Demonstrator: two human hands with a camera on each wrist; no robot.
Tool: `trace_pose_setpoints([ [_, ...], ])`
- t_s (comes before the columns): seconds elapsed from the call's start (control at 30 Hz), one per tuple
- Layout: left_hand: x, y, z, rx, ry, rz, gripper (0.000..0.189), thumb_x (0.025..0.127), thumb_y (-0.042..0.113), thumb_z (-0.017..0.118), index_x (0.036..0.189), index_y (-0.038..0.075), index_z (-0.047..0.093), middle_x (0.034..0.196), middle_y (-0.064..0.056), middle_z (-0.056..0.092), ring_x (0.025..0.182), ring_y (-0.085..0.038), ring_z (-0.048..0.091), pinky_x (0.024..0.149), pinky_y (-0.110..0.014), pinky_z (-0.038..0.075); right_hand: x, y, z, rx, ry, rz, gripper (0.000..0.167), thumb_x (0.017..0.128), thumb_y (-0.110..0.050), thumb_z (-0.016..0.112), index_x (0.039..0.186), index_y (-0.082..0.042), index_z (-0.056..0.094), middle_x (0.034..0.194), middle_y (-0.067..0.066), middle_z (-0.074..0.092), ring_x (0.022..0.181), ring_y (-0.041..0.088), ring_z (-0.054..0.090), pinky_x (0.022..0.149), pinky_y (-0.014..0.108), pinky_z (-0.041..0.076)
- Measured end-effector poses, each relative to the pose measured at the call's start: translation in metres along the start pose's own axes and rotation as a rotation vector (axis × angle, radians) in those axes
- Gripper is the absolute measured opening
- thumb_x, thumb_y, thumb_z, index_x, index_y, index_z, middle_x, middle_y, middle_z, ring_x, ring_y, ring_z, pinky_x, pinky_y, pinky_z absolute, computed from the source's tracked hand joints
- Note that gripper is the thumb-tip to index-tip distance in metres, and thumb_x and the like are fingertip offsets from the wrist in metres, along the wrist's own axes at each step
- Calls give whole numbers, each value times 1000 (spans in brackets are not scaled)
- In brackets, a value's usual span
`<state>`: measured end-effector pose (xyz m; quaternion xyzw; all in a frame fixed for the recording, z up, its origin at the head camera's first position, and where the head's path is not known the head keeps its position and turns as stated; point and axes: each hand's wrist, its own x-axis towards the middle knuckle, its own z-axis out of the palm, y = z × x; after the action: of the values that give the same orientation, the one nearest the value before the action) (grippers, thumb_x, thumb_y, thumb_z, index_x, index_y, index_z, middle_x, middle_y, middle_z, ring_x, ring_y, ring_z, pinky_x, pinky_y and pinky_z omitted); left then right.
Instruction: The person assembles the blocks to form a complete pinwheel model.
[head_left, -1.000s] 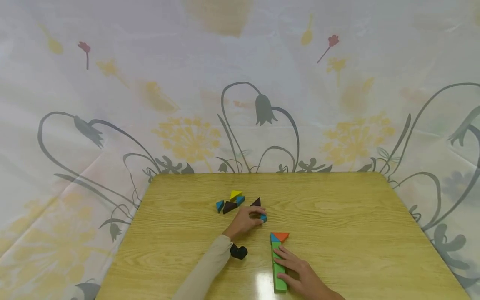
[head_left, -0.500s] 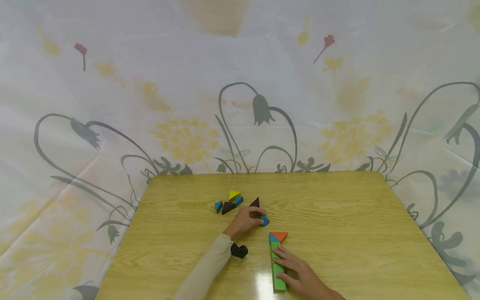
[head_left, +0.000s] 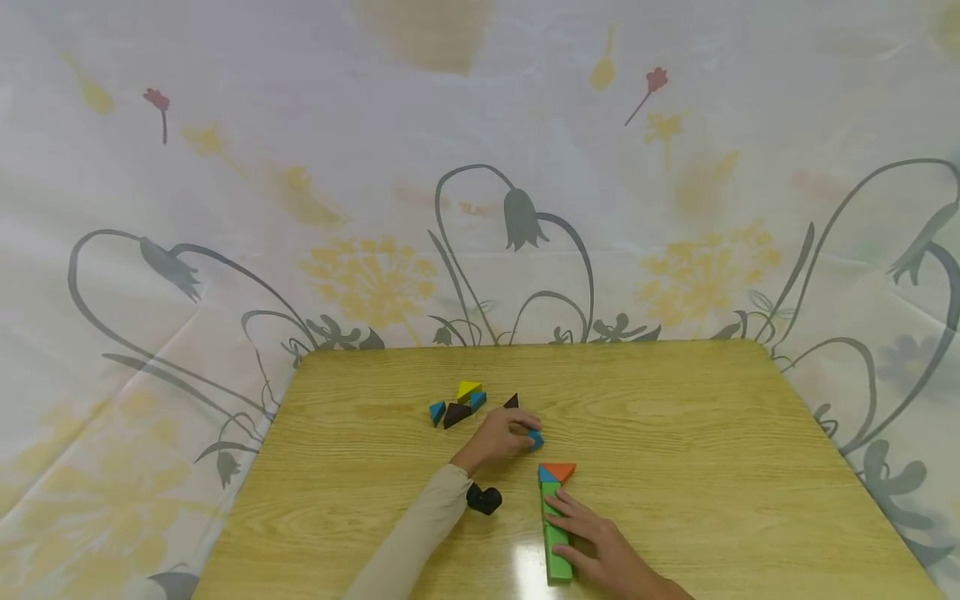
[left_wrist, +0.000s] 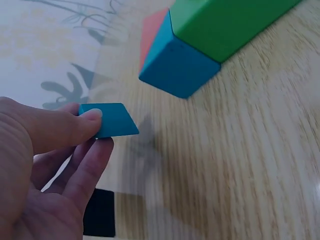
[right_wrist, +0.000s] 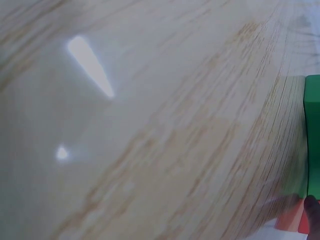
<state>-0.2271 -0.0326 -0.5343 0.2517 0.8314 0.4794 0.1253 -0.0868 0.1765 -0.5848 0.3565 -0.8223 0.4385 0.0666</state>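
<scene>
My left hand (head_left: 495,437) pinches a small blue triangular block (left_wrist: 114,120) between thumb and fingers, above the wooden table. Below it in the head view lies a row of green blocks (head_left: 558,557), capped at its far end by a blue triangular block (head_left: 546,475) and an orange triangular block (head_left: 561,471) set side by side. The held block is a short way beyond that end. My right hand (head_left: 606,552) rests on the green blocks from the right with its fingers spread. Only a dark fingertip (right_wrist: 311,202) of it shows in the right wrist view, beside the green.
Left of centre on the table (head_left: 675,417) lie a yellow triangular block (head_left: 468,389), a dark block (head_left: 456,414) and two blue blocks, one of them (head_left: 437,412) further left. Another dark triangular block (head_left: 512,402) shows behind my left hand. A black device (head_left: 484,499) sits at my left wrist.
My left hand has moved slightly to the right with the blue triangular block, which has turned in its fingers. My right hand stays on the green blocks.
</scene>
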Motion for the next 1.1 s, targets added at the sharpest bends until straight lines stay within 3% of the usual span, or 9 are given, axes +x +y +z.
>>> trace_pose_setpoints([
  [0.27,6,18,5,38,-83,-7,22,86,-2,66,108,0,70,117,-8,64,111,-24,57,87,-29,49,1,-3,-3,29,-11,16,40,89,-17,66,125,-1,61,137,18,49,132,34,36,104,18,28],
  [0.5,8,19,11,101,-135,-33,20,86,-1,67,103,5,73,114,0,65,110,-17,57,85,-25,49,3,-6,-5,49,-24,35,39,91,-19,64,126,-1,60,138,17,49,133,31,36,103,18,30],
  [0.67,7,19,13,103,-172,-66,20,85,-2,67,102,5,73,116,0,64,109,-17,57,84,-24,49,2,-6,-5,50,-30,33,40,92,-20,63,126,-1,60,137,17,49,133,31,36,103,19,31],
  [1.1,7,19,21,183,-199,9,19,88,-1,64,103,3,73,120,-5,63,115,-18,55,88,-22,48,1,-5,-3,28,-24,29,40,91,-19,64,127,-2,60,137,17,49,133,29,36,104,18,29],
])
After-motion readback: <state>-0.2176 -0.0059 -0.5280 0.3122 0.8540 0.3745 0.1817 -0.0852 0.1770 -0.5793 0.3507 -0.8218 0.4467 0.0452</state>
